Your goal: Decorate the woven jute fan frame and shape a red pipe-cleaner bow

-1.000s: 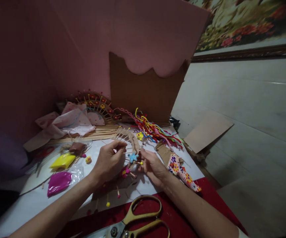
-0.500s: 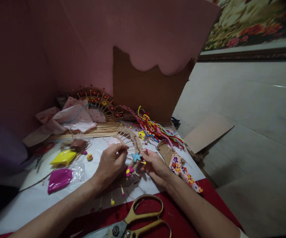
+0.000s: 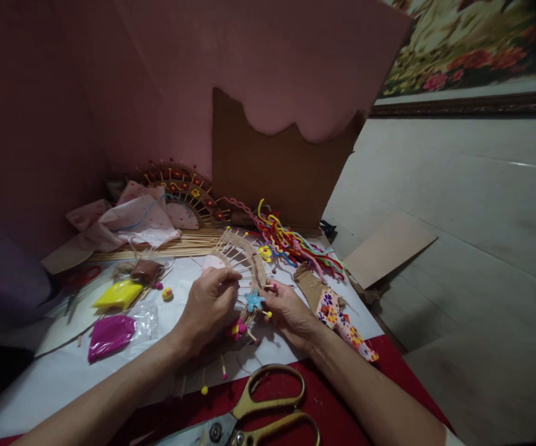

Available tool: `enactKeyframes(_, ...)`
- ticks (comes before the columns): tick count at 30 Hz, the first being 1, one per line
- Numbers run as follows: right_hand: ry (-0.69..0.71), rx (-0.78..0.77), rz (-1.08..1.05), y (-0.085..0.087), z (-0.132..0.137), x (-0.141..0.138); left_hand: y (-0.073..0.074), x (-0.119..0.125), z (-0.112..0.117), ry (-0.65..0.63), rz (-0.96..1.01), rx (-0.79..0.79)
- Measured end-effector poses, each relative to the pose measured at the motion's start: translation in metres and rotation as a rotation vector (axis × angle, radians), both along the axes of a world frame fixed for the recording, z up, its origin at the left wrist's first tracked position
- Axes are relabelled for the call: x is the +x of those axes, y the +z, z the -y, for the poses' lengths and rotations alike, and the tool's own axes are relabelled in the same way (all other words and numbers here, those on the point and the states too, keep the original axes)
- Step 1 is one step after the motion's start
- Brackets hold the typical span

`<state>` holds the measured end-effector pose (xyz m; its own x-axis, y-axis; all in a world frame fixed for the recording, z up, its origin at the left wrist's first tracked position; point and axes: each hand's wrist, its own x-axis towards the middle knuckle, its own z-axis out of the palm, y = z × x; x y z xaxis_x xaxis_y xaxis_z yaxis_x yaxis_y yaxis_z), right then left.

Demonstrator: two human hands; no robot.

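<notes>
Fan frame (image 3: 259, 267), curved and bound in twine, is up in front of me, over the white sheet (image 3: 184, 272), between my 2 hands. Right hand (image 3: 290, 310) grasps its outer rim, thumb beside the blue star-shaped flower (image 3: 254, 301). Left hand (image 3: 209, 303) is at the inner side, thumb and forefinger drawn together near the thin sticks (image 3: 234, 254); cannot tell whether a stick is pinched between them.

Risks, as I judge them:

1. Sticks look slender. Too hard a sideways push from my left fingers could snap 1 or work it out of the twine.

2. Right thumb sits close to the blue flower. If it slides, the petals could be dented or rubbed off, should the material be soft or the glue weak; cannot tell which.

3. Pink-tipped stick (image 3: 273, 286) and yellow-tipped stick (image 3: 269, 315) jut out around my right hand. A careless regrip could catch either and knock its bead loose.

4. Pink-and-yellow flower (image 3: 237, 329) hangs low beneath my hands. Letting the frame drop could crush it against the table.

5. Big scissors (image 3: 244, 406) lie nearest my body, on the red cloth (image 3: 407, 378). Pulling the frame towards me could snag the lower beads on the handles. Shadow hides how those beads attach.
</notes>
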<state>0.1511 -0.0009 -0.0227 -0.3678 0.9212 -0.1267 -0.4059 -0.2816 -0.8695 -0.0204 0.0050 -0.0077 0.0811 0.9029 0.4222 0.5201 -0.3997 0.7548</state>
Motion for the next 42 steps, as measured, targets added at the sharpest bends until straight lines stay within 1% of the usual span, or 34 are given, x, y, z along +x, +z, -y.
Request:
enactKeyframes(5, -0.007, 0.007, 0.005, 0.003, 0.001, 0.0, 0.002, -0.001, 0.001, -0.005, -0.003, 0.016)
enactKeyframes(10, -0.014, 0.016, 0.01, 0.002, 0.0, -0.001, -0.001, -0.002, 0.001, -0.053, -0.016, 0.011)
enactKeyframes(13, -0.06, 0.049, 0.096, 0.0, 0.0, -0.002, -0.001, -0.003, 0.0, -0.043, -0.009, 0.014)
enactKeyframes(17, -0.094, 0.115, 0.34, -0.003, -0.001, 0.0, 0.002, -0.004, -0.003, -0.007, -0.002, 0.013)
enactKeyframes(20, -0.107, 0.157, 0.478, -0.006, -0.003, 0.003, 0.003, -0.005, -0.004, 0.009, -0.009, 0.018)
enactKeyframes(22, -0.15, 0.224, 0.605, -0.007, -0.005, 0.004, 0.002, -0.005, -0.005, 0.012, -0.024, 0.013)
enactKeyframes(25, -0.232, 0.421, 0.918, -0.006, -0.005, 0.006, 0.001, -0.007, -0.005, 0.024, -0.04, 0.015)
enactKeyframes(28, -0.305, 0.608, 1.332, -0.001, 0.001, 0.008, 0.001, -0.009, -0.006, 0.04, -0.041, 0.02)
enactKeyframes(30, -0.333, 0.672, 1.557, 0.004, 0.006, 0.009, 0.002, -0.011, -0.006, 0.057, -0.043, 0.008)
enactKeyframes(32, -0.349, 0.72, 1.668, 0.007, 0.009, 0.01, 0.001, -0.014, -0.007, 0.072, -0.049, 0.003)
enactKeyframes(34, -0.393, 0.78, 1.672, 0.009, 0.01, 0.013, 0.001, -0.016, -0.008, 0.078, -0.057, 0.01)
enactKeyframes(38, -0.523, 0.898, 1.571, 0.012, 0.01, 0.018, -0.003, -0.019, -0.009, 0.073, -0.089, 0.01)
enactKeyframes(42, -0.614, 0.92, 1.543, 0.016, 0.01, 0.021, -0.006, -0.019, -0.01, 0.05, -0.125, 0.042)
